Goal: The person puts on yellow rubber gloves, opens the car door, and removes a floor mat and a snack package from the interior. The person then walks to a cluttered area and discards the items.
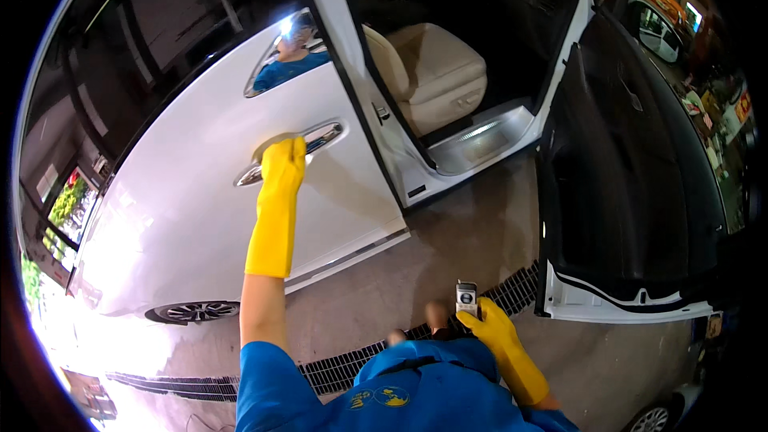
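Note:
My left hand (pixel 283 166), in a long yellow rubber glove, is closed around the chrome door handle (pixel 326 135) of a white car's rear door (pixel 192 168). That door looks closed against the body. Down by my right side, my right hand (pixel 498 331), gloved the same way, grips a small rectangular object (pixel 466 297) with a pale face and a dark round mark; its exact kind cannot be made out. Part of its lower end is hidden by the glove.
To the right, the front door (pixel 624 144) stands wide open, showing a beige seat (pixel 445 72) and a metallic door sill (pixel 484 140). A slotted floor drain (pixel 352 364) crosses the concrete near my feet. Another car's wheel (pixel 652 419) shows at lower right.

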Demonstrator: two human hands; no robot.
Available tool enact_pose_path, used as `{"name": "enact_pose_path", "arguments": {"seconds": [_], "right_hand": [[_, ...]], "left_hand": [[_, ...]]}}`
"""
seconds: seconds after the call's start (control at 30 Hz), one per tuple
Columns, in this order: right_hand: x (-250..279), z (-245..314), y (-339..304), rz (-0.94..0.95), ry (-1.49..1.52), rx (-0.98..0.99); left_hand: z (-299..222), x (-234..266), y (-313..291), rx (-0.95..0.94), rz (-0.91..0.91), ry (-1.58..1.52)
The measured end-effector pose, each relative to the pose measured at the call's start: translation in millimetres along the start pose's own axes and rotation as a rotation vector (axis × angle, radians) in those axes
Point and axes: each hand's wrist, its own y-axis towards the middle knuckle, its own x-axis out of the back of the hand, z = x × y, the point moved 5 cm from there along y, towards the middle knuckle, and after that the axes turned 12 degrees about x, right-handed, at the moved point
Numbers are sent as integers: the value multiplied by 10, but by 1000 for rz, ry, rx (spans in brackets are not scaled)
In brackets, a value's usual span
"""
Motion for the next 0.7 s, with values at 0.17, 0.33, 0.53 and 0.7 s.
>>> {"name": "enact_pose_path", "arguments": {"seconds": [0.17,0.33,0.53,0.7], "right_hand": [[135,571,353,-5,63,80],[-113,764,781,274,82,34],[-924,466,1099,322,35,502],[-1032,658,1216,481,170,361]], "left_hand": [[-615,428,-597,-251,-177,-340],[-824,-172,-1976,34,568,-750],[-1132,-574,-2683,704,1092,-1533],[-849,-647,-2632,817,1028,-1506]]}}
